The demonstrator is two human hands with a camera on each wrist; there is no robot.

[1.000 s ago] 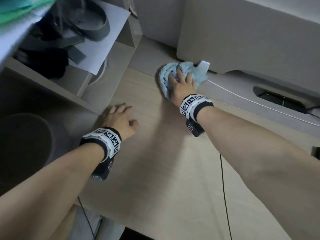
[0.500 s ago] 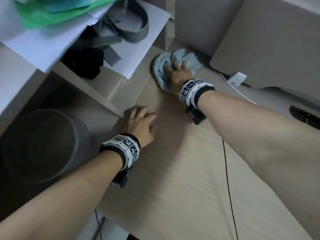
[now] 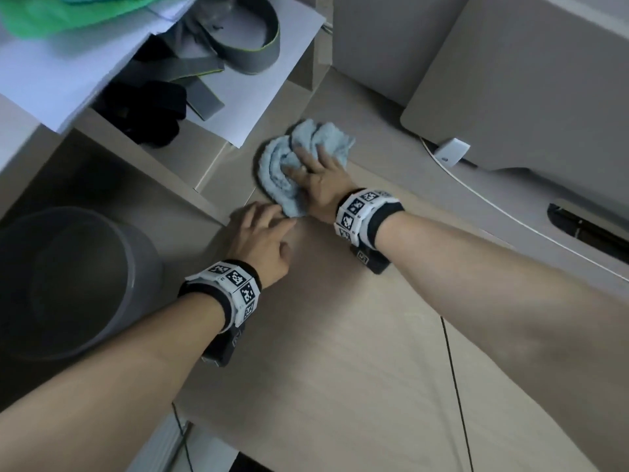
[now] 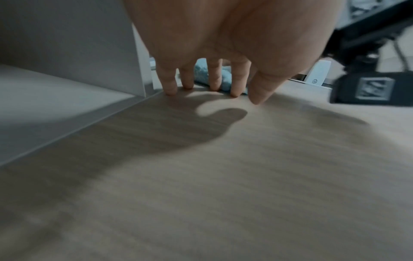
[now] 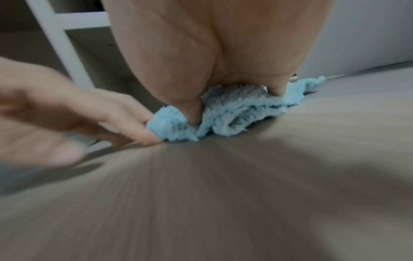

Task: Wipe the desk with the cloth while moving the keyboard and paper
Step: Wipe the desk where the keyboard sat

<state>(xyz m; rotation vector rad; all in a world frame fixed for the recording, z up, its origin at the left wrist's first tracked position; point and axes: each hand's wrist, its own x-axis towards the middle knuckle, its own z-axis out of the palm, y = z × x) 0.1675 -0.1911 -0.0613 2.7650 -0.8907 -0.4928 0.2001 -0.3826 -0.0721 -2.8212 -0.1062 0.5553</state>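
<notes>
A bunched light-blue cloth (image 3: pixel 289 165) (image 5: pixel 234 109) lies on the wooden desk (image 3: pixel 340 369), beside the corner of a shelf unit. My right hand (image 3: pixel 315 173) (image 5: pixel 201 53) sits on top of it, with fingers and thumb curled down into the folds. My left hand (image 3: pixel 262 238) (image 4: pixel 214 77) rests on the desk just in front, fingers straight. In the right wrist view its fingertips (image 5: pixel 147 139) touch the cloth's near edge. White paper (image 3: pixel 282 63) lies on the shelf above. No keyboard is in view.
A big grey stand or panel (image 3: pixel 510 80) fills the back right, with a white tag (image 3: pixel 451 152) and a white cable (image 3: pixel 510 216) by its foot. A grey bin (image 3: pixel 68 284) stands left, below the desk. Grey straps (image 3: pixel 245 39) lie on the paper. A thin black cable (image 3: pixel 456 386) crosses the desk.
My right hand has swept the cloth from beside the grey stand leftward to the shelf corner, then back toward my left hand, which stayed put and now meets the cloth.
</notes>
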